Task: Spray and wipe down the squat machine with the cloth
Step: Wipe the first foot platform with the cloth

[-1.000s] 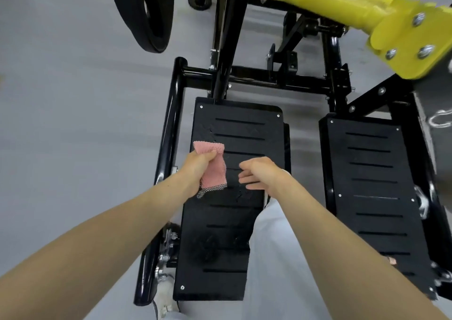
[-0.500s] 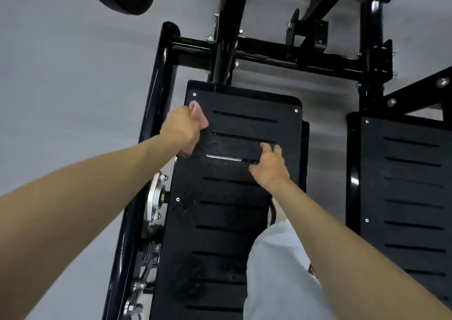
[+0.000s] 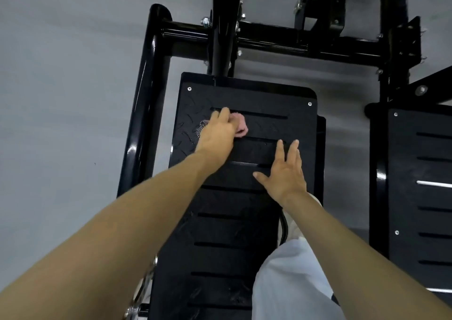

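My left hand clutches the pink cloth against the footplate; my right hand lies flat, fingers spread.

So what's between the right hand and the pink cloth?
Only bare black footplate with one slot, in the head view. The left hand grips the cloth; the right hand is spread.

Plain grey floor, smooth and matte, filling the whole left side and showing also in strips at the upper right; one small dark speck on it at mid-left; soft, even light; blurred darker shadow bands lying across the far grey.
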Motion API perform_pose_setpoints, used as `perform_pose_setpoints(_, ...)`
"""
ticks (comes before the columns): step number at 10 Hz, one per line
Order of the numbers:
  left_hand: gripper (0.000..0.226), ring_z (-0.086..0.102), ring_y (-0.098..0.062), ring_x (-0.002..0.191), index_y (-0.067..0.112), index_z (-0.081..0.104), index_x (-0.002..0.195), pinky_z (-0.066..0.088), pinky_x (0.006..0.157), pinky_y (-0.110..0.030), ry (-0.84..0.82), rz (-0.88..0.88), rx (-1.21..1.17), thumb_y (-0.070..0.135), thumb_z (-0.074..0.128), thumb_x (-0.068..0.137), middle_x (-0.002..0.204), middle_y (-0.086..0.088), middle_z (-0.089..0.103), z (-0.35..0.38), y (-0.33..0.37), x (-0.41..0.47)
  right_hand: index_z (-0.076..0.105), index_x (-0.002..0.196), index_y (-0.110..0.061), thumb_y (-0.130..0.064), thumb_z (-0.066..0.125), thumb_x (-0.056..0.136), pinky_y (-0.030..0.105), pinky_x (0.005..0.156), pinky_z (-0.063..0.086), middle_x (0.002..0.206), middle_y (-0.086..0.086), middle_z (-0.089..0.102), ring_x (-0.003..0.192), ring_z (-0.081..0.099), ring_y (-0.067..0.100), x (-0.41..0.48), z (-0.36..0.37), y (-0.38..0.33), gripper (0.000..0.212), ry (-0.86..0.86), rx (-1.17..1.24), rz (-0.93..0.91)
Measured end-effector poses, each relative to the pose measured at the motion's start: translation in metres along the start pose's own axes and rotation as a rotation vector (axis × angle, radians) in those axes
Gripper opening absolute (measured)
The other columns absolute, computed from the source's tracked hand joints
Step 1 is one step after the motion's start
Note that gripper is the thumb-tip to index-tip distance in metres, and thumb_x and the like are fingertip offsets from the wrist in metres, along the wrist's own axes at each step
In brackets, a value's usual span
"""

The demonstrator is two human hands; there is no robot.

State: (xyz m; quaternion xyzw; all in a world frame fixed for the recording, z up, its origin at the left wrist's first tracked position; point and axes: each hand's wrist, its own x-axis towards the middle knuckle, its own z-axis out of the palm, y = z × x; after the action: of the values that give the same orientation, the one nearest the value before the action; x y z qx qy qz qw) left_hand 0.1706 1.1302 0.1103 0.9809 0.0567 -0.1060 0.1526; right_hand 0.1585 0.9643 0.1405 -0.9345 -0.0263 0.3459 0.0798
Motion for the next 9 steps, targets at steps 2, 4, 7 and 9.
perform_pose_setpoints(2, 0.007, 0.051, -0.020, 0.063, 0.018, 0.053, 0.094, 0.039, 0.049, -0.028, 0.351, -0.288, -0.316, 0.018, 0.051, 0.088, 0.101, -0.003, 0.061, -0.043, -0.066, 0.013, -0.013, 0.151, -0.015, -0.041, 0.059, 0.092, 0.046, 0.118, 0.021, 0.155, 0.011, -0.027, 0.147, -0.012, 0.026, 0.013, -0.007, -0.007, 0.096, 0.026, 0.128, 0.085)
perform_pose_setpoints(4, 0.032, 0.047, -0.035, 0.108, 0.012, 0.062, 0.111, 0.044, 0.086, -0.037, 0.284, -0.270, -0.090, -0.002, 0.045, 0.088, 0.119, -0.018, 0.049, -0.019, -0.048, 0.029, -0.013, 0.151, -0.011, -0.046, 0.055, 0.092, 0.043, 0.119, 0.017, 0.156, 0.012, -0.024, 0.146, -0.014, 0.028, 0.014, -0.001, 0.001, 0.097, 0.037, 0.106, 0.126)
perform_pose_setpoints(7, 0.013, 0.048, -0.007, 0.061, 0.018, 0.048, 0.091, 0.037, 0.056, -0.026, 0.291, -0.179, -0.184, 0.030, 0.048, 0.097, 0.078, 0.007, 0.048, -0.027, -0.027, 0.026, -0.013, 0.151, -0.011, -0.043, 0.055, 0.093, 0.044, 0.119, 0.017, 0.156, 0.012, -0.025, 0.146, -0.014, 0.027, 0.014, 0.002, -0.001, 0.094, 0.015, 0.190, 0.142)
perform_pose_setpoints(9, 0.041, 0.042, -0.034, 0.113, -0.002, 0.052, 0.125, 0.043, 0.089, -0.040, 0.269, -0.602, -0.109, -0.004, 0.049, 0.085, 0.126, -0.019, 0.042, -0.012, -0.032, 0.036, -0.013, 0.151, -0.010, -0.043, 0.051, 0.095, 0.042, 0.120, 0.011, 0.156, 0.012, -0.023, 0.146, -0.014, 0.027, 0.012, 0.004, 0.007, 0.091, 0.026, 0.155, 0.145)
